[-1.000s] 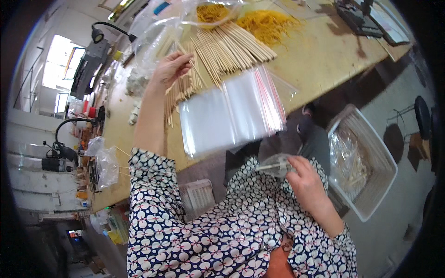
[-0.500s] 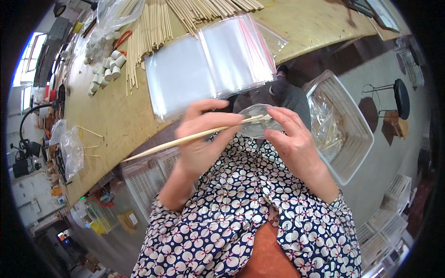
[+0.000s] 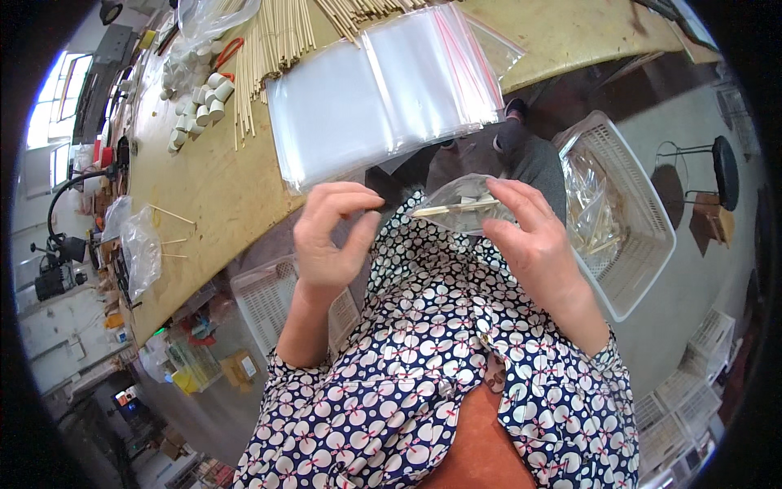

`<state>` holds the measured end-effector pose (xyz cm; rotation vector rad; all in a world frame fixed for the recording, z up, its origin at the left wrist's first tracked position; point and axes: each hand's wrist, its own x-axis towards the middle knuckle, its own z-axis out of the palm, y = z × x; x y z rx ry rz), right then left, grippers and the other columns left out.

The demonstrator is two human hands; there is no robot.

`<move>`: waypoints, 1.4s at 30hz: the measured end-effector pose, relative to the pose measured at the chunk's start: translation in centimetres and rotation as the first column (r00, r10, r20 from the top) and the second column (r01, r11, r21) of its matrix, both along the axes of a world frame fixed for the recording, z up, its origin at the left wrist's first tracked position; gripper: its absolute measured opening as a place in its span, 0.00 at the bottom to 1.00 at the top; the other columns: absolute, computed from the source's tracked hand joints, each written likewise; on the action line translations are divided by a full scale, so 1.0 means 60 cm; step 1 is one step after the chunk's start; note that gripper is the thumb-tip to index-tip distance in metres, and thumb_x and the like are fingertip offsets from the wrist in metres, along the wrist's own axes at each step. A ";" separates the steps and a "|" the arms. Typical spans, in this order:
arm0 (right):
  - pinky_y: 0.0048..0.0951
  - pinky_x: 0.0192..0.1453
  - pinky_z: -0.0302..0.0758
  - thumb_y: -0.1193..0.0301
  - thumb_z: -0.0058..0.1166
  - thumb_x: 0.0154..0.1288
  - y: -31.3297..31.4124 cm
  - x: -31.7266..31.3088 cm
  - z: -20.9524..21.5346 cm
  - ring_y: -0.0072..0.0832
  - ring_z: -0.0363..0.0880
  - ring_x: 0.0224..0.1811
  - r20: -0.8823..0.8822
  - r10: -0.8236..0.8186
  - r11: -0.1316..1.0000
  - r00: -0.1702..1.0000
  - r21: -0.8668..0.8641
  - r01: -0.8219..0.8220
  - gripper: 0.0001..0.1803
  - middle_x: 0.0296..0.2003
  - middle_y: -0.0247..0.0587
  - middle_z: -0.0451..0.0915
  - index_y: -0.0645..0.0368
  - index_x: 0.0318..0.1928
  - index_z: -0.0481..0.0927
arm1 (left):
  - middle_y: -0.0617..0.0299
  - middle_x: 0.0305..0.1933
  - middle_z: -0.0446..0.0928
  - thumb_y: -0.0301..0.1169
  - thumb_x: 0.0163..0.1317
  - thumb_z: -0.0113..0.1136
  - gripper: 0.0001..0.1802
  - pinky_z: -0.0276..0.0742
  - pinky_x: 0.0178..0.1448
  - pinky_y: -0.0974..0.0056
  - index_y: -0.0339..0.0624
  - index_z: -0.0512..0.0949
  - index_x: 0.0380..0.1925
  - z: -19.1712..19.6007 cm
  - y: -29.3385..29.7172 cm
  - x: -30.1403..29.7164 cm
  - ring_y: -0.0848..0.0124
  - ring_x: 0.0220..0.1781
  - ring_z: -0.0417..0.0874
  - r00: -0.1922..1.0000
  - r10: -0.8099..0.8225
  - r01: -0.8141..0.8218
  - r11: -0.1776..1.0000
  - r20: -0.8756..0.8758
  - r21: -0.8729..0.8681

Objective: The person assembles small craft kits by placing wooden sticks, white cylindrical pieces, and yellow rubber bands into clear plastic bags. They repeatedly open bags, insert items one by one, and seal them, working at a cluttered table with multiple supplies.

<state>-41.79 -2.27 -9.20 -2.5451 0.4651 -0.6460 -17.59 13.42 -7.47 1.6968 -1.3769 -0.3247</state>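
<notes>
My right hand [image 3: 529, 222] pinches a clear plastic bag [image 3: 460, 196] in front of my lap. Thin pale wooden sticks [image 3: 453, 209] lie inside the bag, seen nearly end-on along their length. To its left, my left hand [image 3: 336, 236] is apart from the bag, thumb and fingers curved with a gap between them and nothing held. Just beyond both hands, a stack of clear flat bags with red seal strips [image 3: 342, 114] lies at the table's edge.
Bundles of wooden sticks [image 3: 281, 37] and white cylinders [image 3: 204, 106] lie on the table [image 3: 191, 187]. At right, a white plastic basket [image 3: 652, 261] holds filled bags. Another white crate [image 3: 265, 297] stands below the table edge. A black stool [image 3: 725, 173] is farther right.
My left hand has let go of the sticks and drawn back, open. Their long ends, which stuck out to the left, now point into the bag held by my right hand.
</notes>
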 end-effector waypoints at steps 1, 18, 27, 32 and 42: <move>0.44 0.67 0.79 0.78 0.61 0.53 -0.001 -0.002 -0.001 0.50 0.78 0.64 -0.011 0.006 1.000 1.000 0.000 -0.006 0.07 0.58 0.55 0.80 0.65 0.35 0.82 | 0.57 0.48 0.83 0.17 0.61 0.66 0.14 0.75 0.48 0.68 0.36 0.83 0.47 0.002 -0.005 -0.008 0.72 0.44 0.80 1.000 -0.015 0.014 0.999 0.003 0.048; 0.48 0.72 0.73 0.76 0.56 0.55 -0.042 -0.046 -0.006 0.53 0.74 0.67 0.005 -0.028 0.999 1.000 0.037 0.027 0.07 0.60 0.60 0.78 0.69 0.33 0.80 | 0.57 0.37 0.85 0.29 0.67 0.66 0.06 0.79 0.37 0.65 0.40 0.85 0.41 0.111 -0.274 0.017 0.69 0.34 0.85 0.894 -0.269 0.202 0.956 0.358 0.214; 0.47 0.68 0.75 0.75 0.58 0.55 -0.042 -0.079 -0.044 0.47 0.79 0.61 0.028 -0.123 0.988 0.992 0.100 0.119 0.06 0.52 0.52 0.82 0.65 0.33 0.81 | 0.49 0.50 0.83 0.35 0.61 0.65 0.17 0.80 0.60 0.53 0.44 0.85 0.50 0.047 -0.605 0.169 0.53 0.54 0.85 0.788 -0.027 -0.067 0.989 0.615 0.129; 0.47 0.68 0.75 0.75 0.57 0.57 -0.049 -0.091 -0.046 0.48 0.79 0.61 0.056 -0.152 0.979 0.987 0.149 0.142 0.06 0.52 0.52 0.82 0.64 0.34 0.81 | 0.51 0.48 0.84 0.40 0.57 0.68 0.18 0.81 0.60 0.53 0.46 0.87 0.46 0.032 -0.666 0.194 0.52 0.53 0.85 0.750 0.005 -0.234 0.938 0.662 0.257; 0.46 0.66 0.77 0.75 0.58 0.55 -0.061 -0.087 -0.051 0.47 0.80 0.60 0.086 -0.173 0.975 0.981 0.153 0.158 0.07 0.52 0.50 0.83 0.63 0.35 0.82 | 0.63 0.42 0.87 0.28 0.68 0.69 0.16 0.74 0.35 0.77 0.42 0.80 0.55 0.080 -0.650 0.243 0.82 0.36 0.79 0.888 -0.010 0.131 0.964 -0.461 0.231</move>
